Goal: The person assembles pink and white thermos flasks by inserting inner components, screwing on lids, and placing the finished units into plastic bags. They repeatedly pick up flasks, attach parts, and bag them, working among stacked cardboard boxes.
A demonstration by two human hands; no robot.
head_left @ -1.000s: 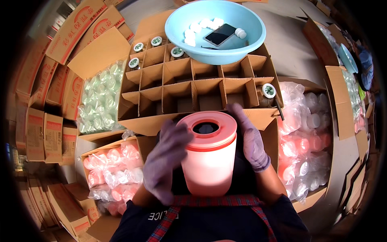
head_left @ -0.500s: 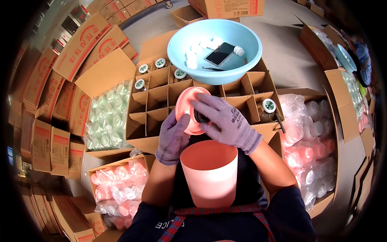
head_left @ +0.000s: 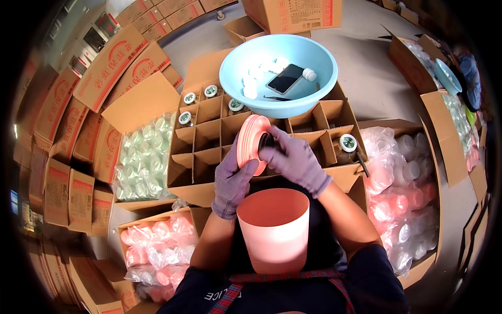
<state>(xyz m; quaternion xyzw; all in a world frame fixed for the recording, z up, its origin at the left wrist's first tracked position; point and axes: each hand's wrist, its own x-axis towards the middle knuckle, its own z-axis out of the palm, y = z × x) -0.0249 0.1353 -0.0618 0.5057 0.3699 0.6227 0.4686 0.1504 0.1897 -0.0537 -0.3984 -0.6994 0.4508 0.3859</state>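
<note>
Both my hands wear grey-purple gloves and meet over the divided carton's near edge. My left hand (head_left: 233, 178) is closed on the rim of a round pink ridged lid (head_left: 253, 140), which is tilted nearly on edge. On the lid's right face, my right hand (head_left: 297, 161) pinches a black round part (head_left: 266, 142), partly hidden by the fingers. Below them, upright against my lap, stands a pink tapered container (head_left: 273, 230) with its wide mouth uncovered.
A divided carton (head_left: 204, 192) ahead holds several white-capped bottles. On it rests a blue basin (head_left: 230, 86) with white caps and a phone (head_left: 285, 78). Boxes of bagged pink parts (head_left: 162, 240) and bagged clear-green parts (head_left: 146, 157) stand left; another box of bagged parts (head_left: 400, 199) stands right.
The lid has turned more edge-on, and my right hand has shifted slightly down and left around the black part. The whole view has moved a little.
</note>
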